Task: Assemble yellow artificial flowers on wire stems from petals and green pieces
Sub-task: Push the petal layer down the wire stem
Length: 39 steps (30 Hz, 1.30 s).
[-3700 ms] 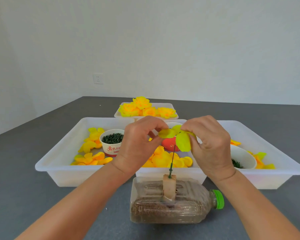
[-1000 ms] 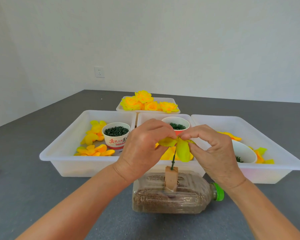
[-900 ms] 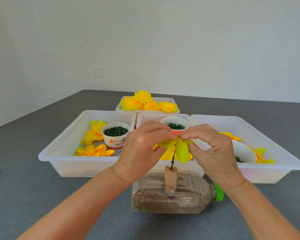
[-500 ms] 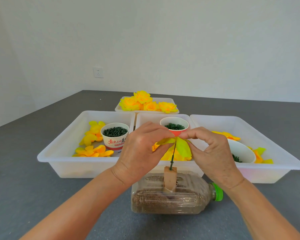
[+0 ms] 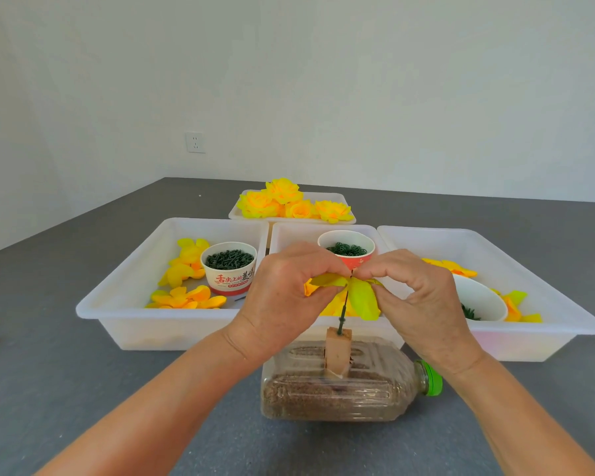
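Both the left hand (image 5: 282, 297) and right hand (image 5: 423, 304) are pinching, with curled fingers, a yellow-green petal piece (image 5: 361, 298) atop the green wire stem (image 5: 343, 314) standing in a wooden block (image 5: 337, 352) on the near bottle (image 5: 340, 389).

Yellow-green petals (image 5: 361, 297) on dark green stem (image 5: 343, 312); 3 white trays (image 5: 124, 304); cup (image 5: 229, 273) white with red lettering; bottle (image 5: 340, 389) clear, green cap (image 5: 432, 377); grey table (image 5: 49, 372).

Four white trays (image 5: 124, 304), three paper cups (image 5: 229, 269), one bottle (image 5: 340, 396), two hands (image 5: 282, 297).
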Available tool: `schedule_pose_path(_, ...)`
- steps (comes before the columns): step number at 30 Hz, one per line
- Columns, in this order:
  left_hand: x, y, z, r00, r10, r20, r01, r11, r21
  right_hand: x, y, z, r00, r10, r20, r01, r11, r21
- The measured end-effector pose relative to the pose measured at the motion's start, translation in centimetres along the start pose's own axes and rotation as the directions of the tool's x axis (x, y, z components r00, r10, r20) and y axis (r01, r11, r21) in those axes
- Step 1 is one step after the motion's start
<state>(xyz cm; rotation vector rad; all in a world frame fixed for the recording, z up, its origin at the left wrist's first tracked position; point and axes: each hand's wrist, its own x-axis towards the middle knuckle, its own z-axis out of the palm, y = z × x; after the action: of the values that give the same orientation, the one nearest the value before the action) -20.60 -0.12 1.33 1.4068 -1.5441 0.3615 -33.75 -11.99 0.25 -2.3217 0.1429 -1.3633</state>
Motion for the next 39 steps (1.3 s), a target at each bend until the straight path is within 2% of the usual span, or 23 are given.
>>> schedule_pose_path(4, -0.3, -0.2, 0.0, 0.996, 0.083, 0.015, -0.083, 0.993, 0.082, -0.1, 0.2, 0.1, 0.988, -0.151, -0.014, 0.149, 0.981, -0.126)
schedule_pose_path(15, -1.8, -1.1, 0.7, 0.986, 0.160, 0.053, -0.164, 0.981, 0.102, -1.8, 0.6, 0.7, 0.968, -0.235, 0.087, 0.250, 0.931, -0.267)
schedule_pose_path(27, -3.6, -1.5, 1.2, 0.982, 0.176, 0.066, -0.185, 0.967, 0.173, -2.7, 0.9, 0.8, 0.966, -0.250, 0.072, 0.260, 0.922, -0.288)
schedule_pose_path(34, -3.4, -1.4, 1.0, 0.981, 0.174, 0.089, -0.185, 0.972, 0.143, -2.3, 0.7, 0.6, 0.978, -0.187, 0.089, 0.202, 0.955, -0.215)
schedule_pose_path(39, -3.2, -1.2, 1.1, 0.978, 0.191, 0.089, -0.204, 0.963, 0.176, -2.3, 0.5, 0.5, 0.970, -0.210, 0.126, 0.237, 0.935, -0.264)
